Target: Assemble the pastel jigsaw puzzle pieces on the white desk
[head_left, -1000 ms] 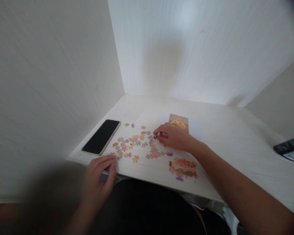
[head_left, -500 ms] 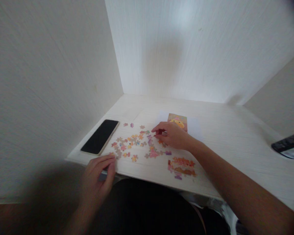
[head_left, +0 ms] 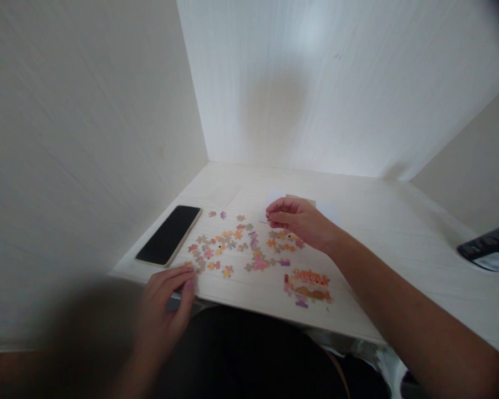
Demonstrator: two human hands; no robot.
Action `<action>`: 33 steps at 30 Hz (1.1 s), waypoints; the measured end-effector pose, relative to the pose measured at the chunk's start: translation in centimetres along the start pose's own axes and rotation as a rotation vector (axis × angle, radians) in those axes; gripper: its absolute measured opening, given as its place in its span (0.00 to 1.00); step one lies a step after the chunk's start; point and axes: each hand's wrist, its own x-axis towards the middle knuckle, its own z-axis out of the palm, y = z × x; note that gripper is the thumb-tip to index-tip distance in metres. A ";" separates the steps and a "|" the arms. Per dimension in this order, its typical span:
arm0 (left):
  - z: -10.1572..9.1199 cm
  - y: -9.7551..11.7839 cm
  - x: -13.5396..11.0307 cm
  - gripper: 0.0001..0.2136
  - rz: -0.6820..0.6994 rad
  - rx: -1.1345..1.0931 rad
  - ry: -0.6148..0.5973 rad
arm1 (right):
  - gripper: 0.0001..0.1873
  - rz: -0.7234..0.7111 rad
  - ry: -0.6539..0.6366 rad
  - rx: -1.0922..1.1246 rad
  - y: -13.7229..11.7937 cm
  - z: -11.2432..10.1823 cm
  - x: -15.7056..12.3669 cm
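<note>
My right hand (head_left: pixel 297 220) hovers over the back of the puzzle area, thumb and fingertips pinched on a small jigsaw puzzle piece (head_left: pixel 268 217), mostly hidden by the fingers. Just below it lies a joined cluster of orange and yellow pieces (head_left: pixel 285 240). My left hand (head_left: pixel 166 296) rests at the table's front edge, its fingers stretched out and the thumb apart, the fingertips beside loose puzzle pieces (head_left: pixel 200 260). Near the centre sits a pink and purple joined section (head_left: pixel 259 261). A larger assembled section with red lettering (head_left: pixel 310 285) lies at the front right.
A black-screened phone (head_left: pixel 169 235) lies on the left of the white table (head_left: pixel 374 221). Behind my right hand a picture card (head_left: pixel 301 198) is largely covered, with a pale sheet (head_left: pixel 327 210) under it. A dark bottle (head_left: pixel 488 247) lies at the right. Walls enclose the left, back and right.
My right hand has lifted and drawn back from among the pieces, uncovering the orange and yellow cluster and covering more of the card. My left hand has stayed in place.
</note>
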 end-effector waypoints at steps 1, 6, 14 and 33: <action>0.0 0.0 0.0 0.05 0.001 -0.002 0.000 | 0.08 -0.012 -0.006 -0.006 0.0 0.0 0.0; 0.1 0.1 0.1 0.06 0.010 -0.007 0.007 | 0.14 -0.055 0.033 -0.028 -0.2 -0.1 0.0; 0.1 -0.1 0.0 0.05 0.019 0.006 0.009 | 0.14 -0.045 0.038 0.076 0.1 -0.2 0.3; -0.1 -0.3 0.2 0.07 0.081 0.085 -0.022 | 0.09 0.031 0.015 -0.029 0.2 0.0 0.5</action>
